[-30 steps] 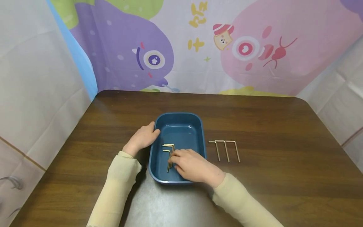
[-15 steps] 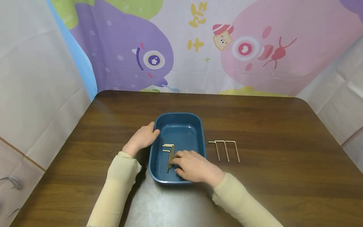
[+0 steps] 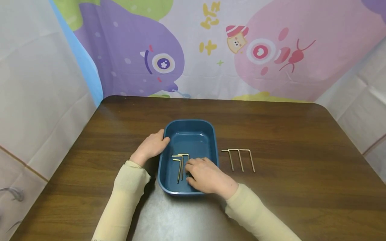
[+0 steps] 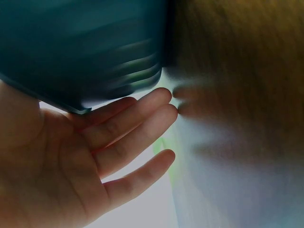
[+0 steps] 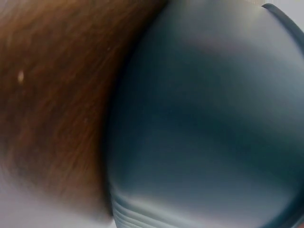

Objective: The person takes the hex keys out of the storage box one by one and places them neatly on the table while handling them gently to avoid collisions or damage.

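In the head view, a blue rectangular tray [image 3: 190, 193] stands on the table. My left hand [image 3: 150, 144] holds its left rim, thumb over the edge. Seen from the left wrist, the fingers [image 4: 135, 137] lie spread along the tray's outer wall [image 4: 95, 47]. My right hand [image 3: 209, 175] reaches into the tray with bent fingers, pinching an L-shaped hex key [image 3: 184, 154]; its lower part is hidden behind the fingers. Left of it lie two more brass-coloured hex keys [image 3: 182, 169]. The right wrist view shows only the tray's outer side [image 5: 199, 133], not the fingers.
Three L-shaped hex keys [image 3: 252, 161] lie in a row on the brown wooden table [image 3: 295, 160], right of the tray. Behind the table hangs a printed cloth [image 3: 208, 73]. Pale cloths [image 3: 45, 67] hang at both sides.
My right hand has shifted slightly right, and one hex key has moved right with it, away from the other two in the tray. The left hand and the tray have stayed put.
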### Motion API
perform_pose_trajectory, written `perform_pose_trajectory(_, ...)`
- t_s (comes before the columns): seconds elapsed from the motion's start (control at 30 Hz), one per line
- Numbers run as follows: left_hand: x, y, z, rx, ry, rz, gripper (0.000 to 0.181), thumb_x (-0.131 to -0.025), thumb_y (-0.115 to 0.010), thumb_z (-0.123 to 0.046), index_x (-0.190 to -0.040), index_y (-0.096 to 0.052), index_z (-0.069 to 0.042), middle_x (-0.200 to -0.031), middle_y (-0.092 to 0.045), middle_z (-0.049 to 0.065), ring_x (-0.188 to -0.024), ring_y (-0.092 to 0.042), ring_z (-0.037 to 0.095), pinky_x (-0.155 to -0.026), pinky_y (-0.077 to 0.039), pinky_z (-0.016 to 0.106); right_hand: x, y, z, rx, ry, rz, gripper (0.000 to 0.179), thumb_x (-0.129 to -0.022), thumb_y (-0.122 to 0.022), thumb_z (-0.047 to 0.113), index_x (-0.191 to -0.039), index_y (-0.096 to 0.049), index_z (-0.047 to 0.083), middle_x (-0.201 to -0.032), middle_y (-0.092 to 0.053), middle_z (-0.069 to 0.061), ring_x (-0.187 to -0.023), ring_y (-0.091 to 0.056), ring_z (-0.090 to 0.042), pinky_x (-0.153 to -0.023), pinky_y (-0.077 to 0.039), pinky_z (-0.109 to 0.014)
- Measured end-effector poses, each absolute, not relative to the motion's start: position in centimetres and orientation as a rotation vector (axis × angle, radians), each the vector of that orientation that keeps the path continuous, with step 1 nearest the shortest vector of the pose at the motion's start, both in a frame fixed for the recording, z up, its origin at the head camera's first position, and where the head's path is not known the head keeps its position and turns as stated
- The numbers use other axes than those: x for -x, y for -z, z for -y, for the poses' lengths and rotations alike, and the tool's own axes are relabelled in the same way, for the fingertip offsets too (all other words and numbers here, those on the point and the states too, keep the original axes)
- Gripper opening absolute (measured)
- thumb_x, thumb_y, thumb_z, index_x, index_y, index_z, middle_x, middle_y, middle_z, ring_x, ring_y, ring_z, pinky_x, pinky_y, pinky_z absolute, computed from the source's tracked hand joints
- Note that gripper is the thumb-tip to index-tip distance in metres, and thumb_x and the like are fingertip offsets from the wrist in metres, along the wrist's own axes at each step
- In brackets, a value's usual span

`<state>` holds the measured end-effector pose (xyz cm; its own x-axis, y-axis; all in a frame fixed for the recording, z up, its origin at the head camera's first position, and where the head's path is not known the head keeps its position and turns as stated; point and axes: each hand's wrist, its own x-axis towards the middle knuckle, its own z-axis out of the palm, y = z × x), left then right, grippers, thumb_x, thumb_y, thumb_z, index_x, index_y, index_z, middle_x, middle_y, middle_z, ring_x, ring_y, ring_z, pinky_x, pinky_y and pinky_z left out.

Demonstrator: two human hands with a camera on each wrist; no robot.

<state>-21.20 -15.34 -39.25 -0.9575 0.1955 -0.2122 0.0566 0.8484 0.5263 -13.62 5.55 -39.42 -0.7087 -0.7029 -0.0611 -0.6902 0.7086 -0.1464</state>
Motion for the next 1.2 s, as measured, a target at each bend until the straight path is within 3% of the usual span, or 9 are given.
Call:
perform_pose_trajectory(0.2, 21.19, 39.19, 15.32, -0.199, -0.768, -2.773, 0.057, -0.095, -0.031, -0.028, -0.138, -0.025, 0.008, -0.139, -0.035, 0.024, -0.117, -0.047, 0.036, -0.096, -0.038, 0.049, 13.60, 39.47, -5.50, 1.124, 0.144, -2.898, 0.013, -0.085, -0.058, 0.027, -0.085, -0.062, 0.015, -0.084, -0.058, 0.001, -0.080, -0.056, -0.018, -0.074, -0.043, -0.035)
perform_pose_trajectory(0.4, 21.16, 39.18, 15.29, -0.198, -0.766, -2.764, 0.058, -0.095, -0.030, -0.028, -0.140, -0.022, 0.008, -0.142, -0.031, 0.024, -0.120, -0.044, 0.037, -0.098, -0.036, 0.050, 13.62, 39.57, -5.60, 1.123, 0.115, -2.965, 0.009, -0.078, -0.064, 0.019, -0.073, -0.058, 0.014, -0.072, -0.055, 0.002, -0.069, -0.054, -0.017, -0.060, -0.039, -0.029)
perform_pose_trajectory(0.6, 21.22, 39.22, 15.19, -0.203, -0.769, -2.758, 0.059, -0.095, -0.031, -0.029, -0.140, -0.020, 0.008, -0.143, -0.030, 0.024, -0.122, -0.042, 0.037, -0.099, -0.035, 0.050, 13.62, 39.77, -5.79, 1.067, 0.111, -3.004, 0.011, -0.070, -0.064, 0.010, -0.068, -0.055, 0.014, -0.066, -0.053, 0.000, -0.063, -0.056, -0.019, -0.054, -0.038, -0.030)
perform_pose_trajectory(0.8, 21.14, 39.22, 15.15, -0.199, -0.771, -2.752, 0.060, -0.095, -0.031, -0.029, -0.140, -0.020, 0.008, -0.142, -0.031, 0.024, -0.122, -0.043, 0.037, -0.099, -0.035, 0.050, 13.55, 39.88, -5.79, 1.041, 0.105, -3.017, 0.008, -0.073, -0.061, 0.003, -0.078, -0.058, 0.009, -0.070, -0.052, -0.004, -0.061, -0.054, -0.021, -0.053, -0.042, -0.032)
perform_pose_trajectory(0.93, 21.07, 39.17, 15.08, -0.207, -0.772, -2.758, 0.058, -0.094, -0.031, -0.029, -0.139, -0.024, 0.008, -0.140, -0.034, 0.024, -0.118, -0.047, 0.036, -0.097, -0.037, 0.049, 13.51, 39.76, -5.72, 0.974, 0.098, -3.004, 0.021, -0.074, -0.063, 0.004, -0.093, -0.055, 0.004, -0.079, -0.049, -0.009, -0.057, -0.050, -0.021, -0.053, -0.044, -0.033)
perform_pose_trajectory(1.2, 21.09, 39.14, 15.08, -0.206, -0.779, -2.755, 0.057, -0.094, -0.031, -0.029, -0.137, -0.026, 0.007, -0.138, -0.037, 0.024, -0.113, -0.049, 0.035, -0.094, -0.039, 0.049, 13.43, 39.93, -5.81, 0.968, 0.215, -3.029, 0.021, -0.076, -0.059, -0.003, -0.094, -0.049, 0.002, -0.081, -0.045, -0.011, -0.045, -0.044, -0.018, -0.043, -0.041, -0.030)
